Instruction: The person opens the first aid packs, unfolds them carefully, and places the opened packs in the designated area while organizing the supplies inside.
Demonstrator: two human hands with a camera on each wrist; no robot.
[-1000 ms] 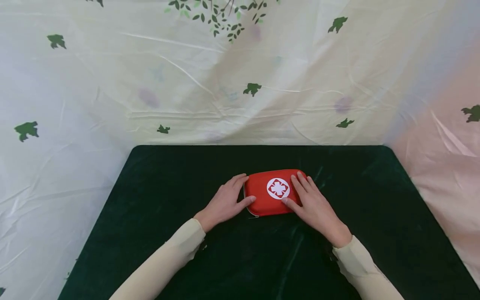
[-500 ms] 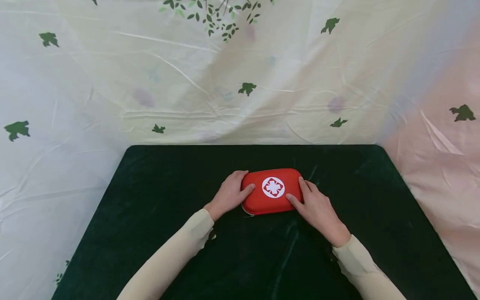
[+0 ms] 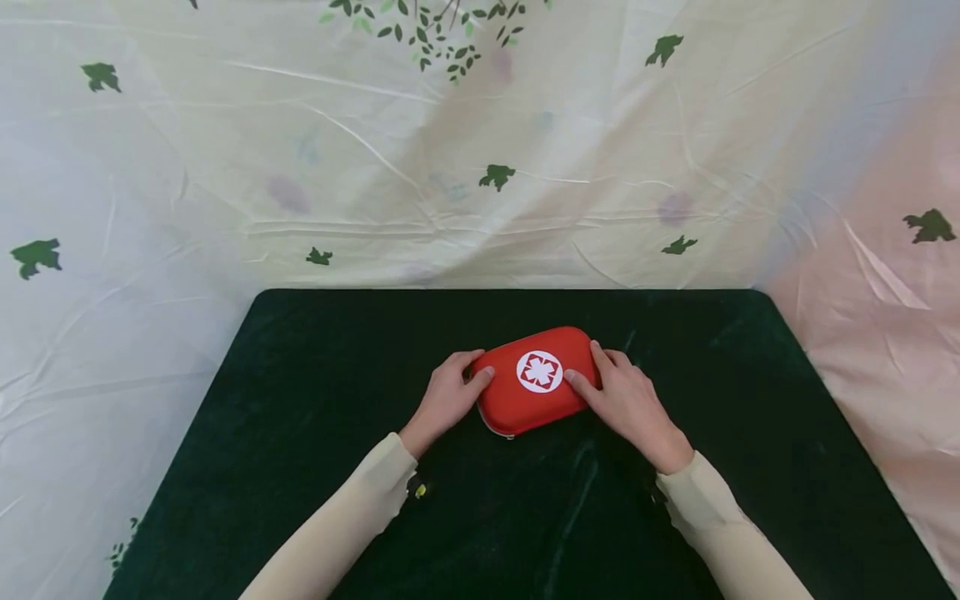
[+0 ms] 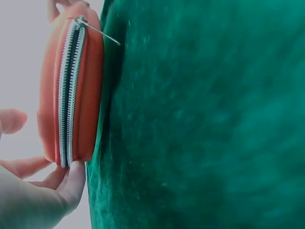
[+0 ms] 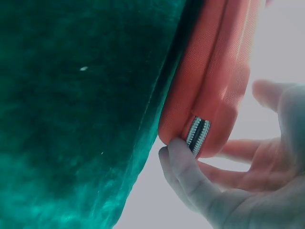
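Note:
A red zippered first-aid case [image 3: 498, 400] with a white cross emblem lies over the dark green cloth, tilted so that its right end is farther away. My left hand [image 3: 447, 392] holds the left end, thumb over the top and fingers at the far corner. Its metal zipper [image 4: 70, 95] shows closed along the near side in the left wrist view, with the pull hanging at one corner. Gripping the right end is my right hand [image 3: 630, 402], its thumb beside the emblem. In the right wrist view its fingers [image 5: 188, 171] reach round the corner by the zipper's end.
The green velvet-covered table [image 3: 315, 358] has rounded far corners. Behind it and at both sides hangs pale cloth [image 3: 360, 167] printed with green birds and leaves. Cream sleeves [image 3: 352, 508] cover both forearms.
The first-aid case has shifted slightly left and turned counterclockwise, right end away from me. My right fingers moved from its top to its right edge; my left hand stays at the left end.

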